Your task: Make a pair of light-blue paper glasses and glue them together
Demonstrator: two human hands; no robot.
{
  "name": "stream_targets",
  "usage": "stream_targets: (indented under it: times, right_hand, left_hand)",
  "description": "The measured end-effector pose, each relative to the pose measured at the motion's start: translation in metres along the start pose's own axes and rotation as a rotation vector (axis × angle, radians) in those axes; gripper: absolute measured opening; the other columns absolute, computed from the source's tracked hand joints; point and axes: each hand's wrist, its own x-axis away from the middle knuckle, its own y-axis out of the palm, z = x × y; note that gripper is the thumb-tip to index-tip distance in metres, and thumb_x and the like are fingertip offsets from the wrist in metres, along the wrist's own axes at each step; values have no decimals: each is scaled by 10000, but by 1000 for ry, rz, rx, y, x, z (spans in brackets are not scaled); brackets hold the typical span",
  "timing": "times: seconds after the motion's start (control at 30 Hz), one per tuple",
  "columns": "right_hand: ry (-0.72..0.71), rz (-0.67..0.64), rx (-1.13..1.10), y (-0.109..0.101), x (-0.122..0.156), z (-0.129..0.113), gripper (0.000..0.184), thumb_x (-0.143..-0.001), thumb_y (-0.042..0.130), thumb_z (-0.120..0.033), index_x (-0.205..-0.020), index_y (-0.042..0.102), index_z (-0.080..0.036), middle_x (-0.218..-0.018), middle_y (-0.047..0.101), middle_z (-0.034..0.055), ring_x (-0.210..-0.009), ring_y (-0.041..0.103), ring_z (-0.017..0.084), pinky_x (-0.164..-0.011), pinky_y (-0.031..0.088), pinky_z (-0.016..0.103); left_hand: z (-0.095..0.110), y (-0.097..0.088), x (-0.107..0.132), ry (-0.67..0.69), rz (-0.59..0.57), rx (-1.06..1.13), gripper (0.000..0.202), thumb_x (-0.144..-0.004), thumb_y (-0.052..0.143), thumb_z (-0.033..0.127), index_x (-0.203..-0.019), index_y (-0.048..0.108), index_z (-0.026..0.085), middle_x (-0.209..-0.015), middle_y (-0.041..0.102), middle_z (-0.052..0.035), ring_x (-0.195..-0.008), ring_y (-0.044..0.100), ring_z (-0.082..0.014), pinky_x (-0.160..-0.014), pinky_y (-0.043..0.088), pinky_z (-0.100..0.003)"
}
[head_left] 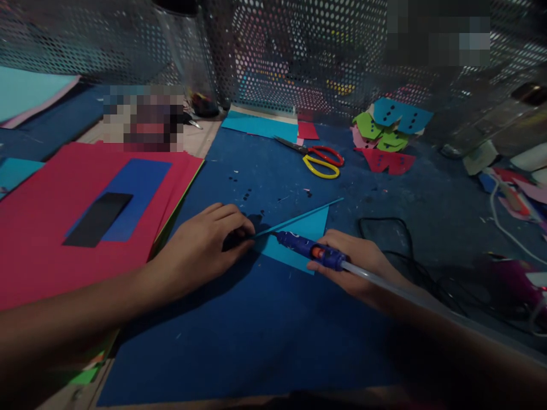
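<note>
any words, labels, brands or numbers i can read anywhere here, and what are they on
No text here can be read.
glue gun in the right hand: a pale mark on its blue body, too blurred to read.
paper cutouts: black dots only, no letters.
scissors: no marking visible.
pixelated patches: unreadable.
</note>
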Motion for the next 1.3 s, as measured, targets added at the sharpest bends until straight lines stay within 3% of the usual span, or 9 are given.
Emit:
stream_targets:
  times: [0.23, 0.73, 0.9, 1.3]
  right_hand:
    - [-33, -4, 54, 3, 3, 6, 88, -1003, 658, -311, -1008, 615, -234, -943, 685, 17, -789, 642, 160, -678, 429, 265]
    - [-65, 45, 126, 7, 3, 7, 201, -1024, 647, -400, -934, 614, -224, -861, 671, 5, -737, 627, 148, -628, 387, 259]
    - [-69, 66, 133, 8, 5, 13, 110, -998, 676, -316, -958, 619, -231, -874, 675, -4, -737, 626, 141, -628, 381, 253]
    - [-32, 57, 148, 2, 8, 11, 133, -1024, 625, -308, -934, 565, -230, -853, 633, -10, -704, 594, 135, -613, 357, 256]
  left_hand:
    - [1, 0, 0, 2, 5, 11, 209, -987, 578, 355, -975, 710, 194, -960, 712, -72, -907, 629, -255, -796, 481, -376]
    - [-1, -1, 3, -1, -7, 1, 167, -985, 616, 342, -985, 707, 202, -978, 712, -60, -929, 633, -256, -793, 481, -370]
    - [-1, -1, 2, -5, -2, 5, 153, -980, 623, 335, -975, 703, 205, -970, 712, -56, -923, 632, -253, -785, 485, -368]
    - [-2, 0, 2, 9, 7, 5, 136, -981, 624, 322, -984, 697, 207, -960, 697, -50, -923, 629, -256, -787, 489, -375]
